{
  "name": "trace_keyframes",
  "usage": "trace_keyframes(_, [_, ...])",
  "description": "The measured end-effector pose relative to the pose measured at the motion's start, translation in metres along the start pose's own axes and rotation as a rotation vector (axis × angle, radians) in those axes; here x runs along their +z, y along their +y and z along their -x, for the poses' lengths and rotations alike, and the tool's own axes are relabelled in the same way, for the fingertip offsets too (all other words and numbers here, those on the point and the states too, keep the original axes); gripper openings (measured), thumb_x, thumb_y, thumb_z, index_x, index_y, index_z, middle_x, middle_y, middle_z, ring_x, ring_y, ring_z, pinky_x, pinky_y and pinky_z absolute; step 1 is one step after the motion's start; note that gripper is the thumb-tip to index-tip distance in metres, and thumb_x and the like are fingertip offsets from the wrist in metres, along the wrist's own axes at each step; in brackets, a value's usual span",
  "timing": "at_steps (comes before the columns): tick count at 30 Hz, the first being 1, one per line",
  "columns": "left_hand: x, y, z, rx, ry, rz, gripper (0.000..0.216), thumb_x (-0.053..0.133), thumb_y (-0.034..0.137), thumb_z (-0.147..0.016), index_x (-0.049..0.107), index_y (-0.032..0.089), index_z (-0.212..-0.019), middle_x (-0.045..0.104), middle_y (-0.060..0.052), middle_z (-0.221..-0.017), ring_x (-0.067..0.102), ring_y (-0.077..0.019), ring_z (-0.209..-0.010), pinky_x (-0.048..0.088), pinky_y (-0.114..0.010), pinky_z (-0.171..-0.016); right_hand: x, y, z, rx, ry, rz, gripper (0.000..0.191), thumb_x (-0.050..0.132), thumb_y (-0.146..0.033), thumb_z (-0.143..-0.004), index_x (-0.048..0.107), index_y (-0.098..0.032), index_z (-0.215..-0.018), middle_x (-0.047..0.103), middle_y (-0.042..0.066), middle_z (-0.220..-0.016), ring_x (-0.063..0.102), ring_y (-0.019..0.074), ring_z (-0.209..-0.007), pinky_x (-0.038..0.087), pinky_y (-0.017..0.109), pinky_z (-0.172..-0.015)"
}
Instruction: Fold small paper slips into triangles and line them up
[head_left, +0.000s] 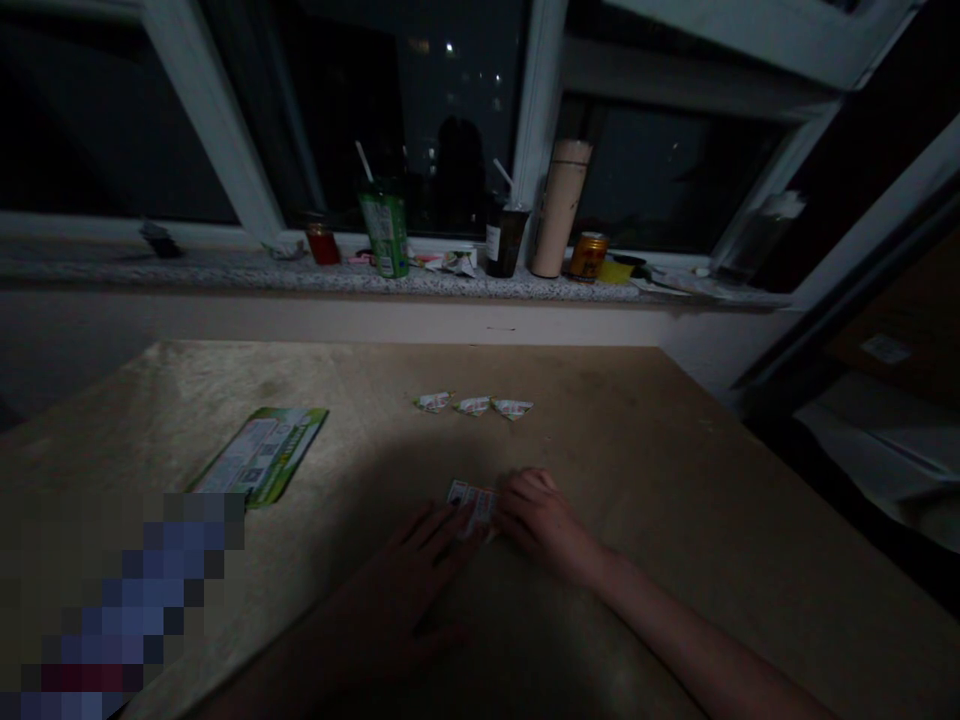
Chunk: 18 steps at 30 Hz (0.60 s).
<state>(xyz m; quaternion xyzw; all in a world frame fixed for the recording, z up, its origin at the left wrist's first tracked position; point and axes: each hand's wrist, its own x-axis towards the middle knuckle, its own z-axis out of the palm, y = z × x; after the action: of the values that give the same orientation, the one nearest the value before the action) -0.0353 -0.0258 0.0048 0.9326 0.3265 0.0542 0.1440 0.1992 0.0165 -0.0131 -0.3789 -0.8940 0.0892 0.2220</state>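
A small printed piece of paper or card (472, 505), white with red and blue marks, lies on the table in front of me. My left hand (416, 570) is stretched flat with fingers apart, its fingertips resting on the left and near part of the piece. At the right edge, my right hand (544, 525) has its fingers curled and pressed together over the border of the piece; its fingertips are partly hidden. Beyond both hands sit three small folded triangular papers in a row: a left one (433, 402), a middle one (473, 406) and a right one (513, 408).
A green and white printed packet (289, 450) lies to the left on the brown table (637, 430). Along the windowsill (450, 287) stand a green cup (386, 235), a dark cup (504, 240), a tall flask (559, 210) and a golden can (589, 257). A blurred-out patch covers the lower left.
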Motion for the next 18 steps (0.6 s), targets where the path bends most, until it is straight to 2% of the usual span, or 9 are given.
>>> trace_keyframes(5, [0.0,0.002,0.0,0.0,-0.011,0.037,0.082,0.053,0.047,-0.086,0.003,0.028,-0.148,0.0,-0.002,-0.154,0.011,-0.0309,-0.139,0.014,-0.048,-0.112,0.004,0.0,-0.004,0.048,-0.028,0.092,0.018,0.047,-0.027,-0.093,0.058,-0.018,-0.082,0.056,0.005,-0.087,0.048,0.0192,-0.088,0.035,0.032,-0.08])
trace_keyframes(9, [0.0,0.002,0.0,-0.023,-0.045,0.09,0.083,0.053,0.049,-0.086,0.001,0.028,-0.148,0.003,-0.002,-0.154,0.013,-0.0293,-0.138,0.017,-0.046,-0.112,0.006,0.002,-0.01,0.01,-0.069,0.144,0.02,0.045,-0.027,-0.094,0.059,-0.018,-0.082,0.057,0.005,-0.086,0.048,0.0189,-0.085,0.034,0.032,-0.078])
trace_keyframes(18, [0.004,-0.002,0.004,-0.047,-0.017,0.152,0.092,0.057,0.046,-0.084,-0.007,0.027,-0.147,0.004,-0.004,-0.154,0.017,-0.0283,-0.138,0.021,-0.042,-0.112,0.011,0.005,-0.024,0.017,-0.093,0.165,0.025,0.044,-0.031,-0.095,0.059,-0.017,-0.08,0.062,0.005,-0.082,0.053,0.0178,-0.083,0.032,0.032,-0.079])
